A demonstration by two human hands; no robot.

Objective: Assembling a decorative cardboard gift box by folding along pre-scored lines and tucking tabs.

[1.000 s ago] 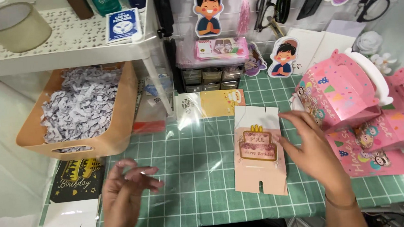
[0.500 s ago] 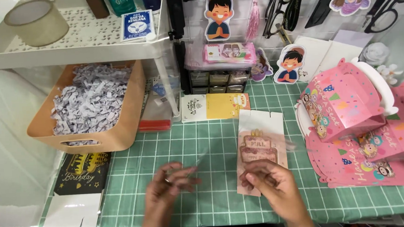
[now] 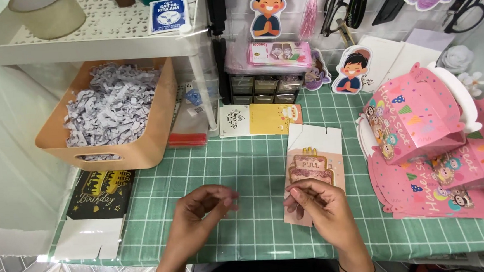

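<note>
Right hand (image 3: 319,207) pinches the lower edge of the pink cake card (image 3: 312,171) lying on the green cutting mat (image 3: 244,169) (looks mid-assembly). Left hand (image 3: 201,208) is curled, fingertips together, maybe holding something tiny; can't tell. Next move needs steady alignment.

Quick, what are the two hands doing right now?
Left hand: fingers curled, pinched together; whether it holds anything cannot be told.
Right hand: fingers curled, resting on the pink cake card; no clear grip.
</note>
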